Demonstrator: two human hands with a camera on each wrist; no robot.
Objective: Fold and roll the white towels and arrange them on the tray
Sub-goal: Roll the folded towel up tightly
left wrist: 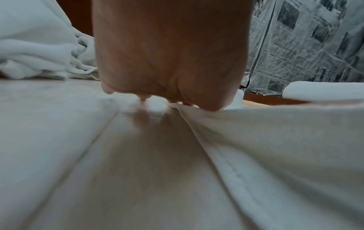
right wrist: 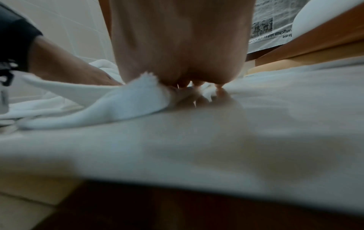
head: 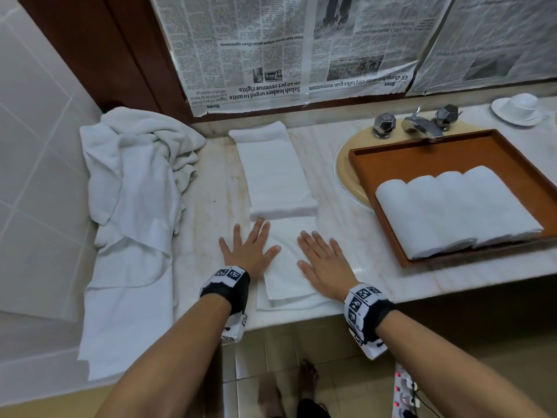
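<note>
Both hands lie flat on a long folded towel point(head: 278, 188) that runs from the near edge of the bench point(head: 340, 212) back toward the wall. The left hand point(head: 250, 248) presses its left side with the fingers point(head: 237, 233) spread straight, partly on the towel and partly on the bare stone; the right hand point(head: 324, 260) presses the right side, palm down, fingers straight as well. Neither hand grips anything. The far part of the towel is folded thicker and ends in a raised fold just beyond the fingertips.

From the left wrist, the left hand point(left wrist: 171, 54) shows only its heel, with the towel's hem point(left wrist: 232, 171) running alongside it. From the right wrist, the right hand point(right wrist: 181, 43) rests on the cloth with a rumpled edge of towel point(right wrist: 126, 102) bunched beside the thumb.

To the right, a wooden tray point(head: 452, 152) sits over the basin point(head: 346, 173), holding four rolled towels point(head: 458, 209) side by side, touching one another. A heap of unfolded towels point(head: 132, 188) lies at the left end of the bench and hangs over its front. The tap point(head: 422, 125) stands behind the tray, and newspaper point(head: 286, 43) covers the wall.
</note>
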